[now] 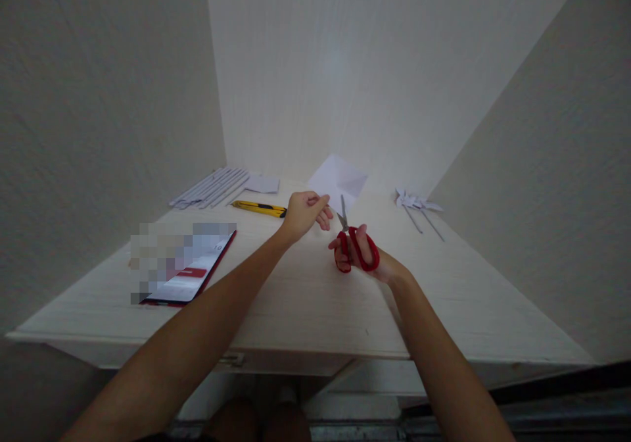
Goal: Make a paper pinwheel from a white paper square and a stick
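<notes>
My left hand point(309, 213) is closed, thumb and fingers pinching the lower left edge of a white square sheet of paper point(335, 177). Faint crease lines run across the sheet. In my right hand point(367, 254) are red-handled scissors point(365, 248), my thumb and fingers through the loops. Their blades are spread and point up at the paper's lower corner, close to my left fingertips. Whether the blades touch the paper I cannot tell. Just left of my left hand lies a yellow box cutter point(259, 208).
Several rolled paper sticks point(211, 187) and a small paper piece point(263, 183) lie at the back left. A phone or tablet point(187, 274) rests at the front left. Two paper pinwheels point(417, 202) on sticks are at the right. Walls enclose the white table point(305, 310).
</notes>
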A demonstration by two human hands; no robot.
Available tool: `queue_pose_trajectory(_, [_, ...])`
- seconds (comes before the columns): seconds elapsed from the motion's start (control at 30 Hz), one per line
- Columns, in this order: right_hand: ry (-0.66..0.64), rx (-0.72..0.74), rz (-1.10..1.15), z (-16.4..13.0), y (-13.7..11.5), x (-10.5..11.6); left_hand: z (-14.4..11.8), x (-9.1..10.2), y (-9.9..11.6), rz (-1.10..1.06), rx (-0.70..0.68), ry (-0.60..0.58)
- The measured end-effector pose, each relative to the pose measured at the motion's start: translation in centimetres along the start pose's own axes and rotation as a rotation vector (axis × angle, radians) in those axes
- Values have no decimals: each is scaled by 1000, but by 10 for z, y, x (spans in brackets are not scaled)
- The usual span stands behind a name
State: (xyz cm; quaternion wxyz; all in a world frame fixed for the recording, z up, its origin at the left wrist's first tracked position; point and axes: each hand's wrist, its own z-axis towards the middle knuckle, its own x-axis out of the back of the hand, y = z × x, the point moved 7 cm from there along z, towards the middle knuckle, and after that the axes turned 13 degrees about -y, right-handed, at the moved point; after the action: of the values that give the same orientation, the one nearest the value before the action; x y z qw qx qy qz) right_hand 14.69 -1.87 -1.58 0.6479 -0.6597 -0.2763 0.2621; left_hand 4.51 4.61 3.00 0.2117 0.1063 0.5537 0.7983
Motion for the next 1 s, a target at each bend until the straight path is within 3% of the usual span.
queue_pose_trajectory(1.0, [49,-10,-22,-1,0,3,1,2,-1,34,-3,-7])
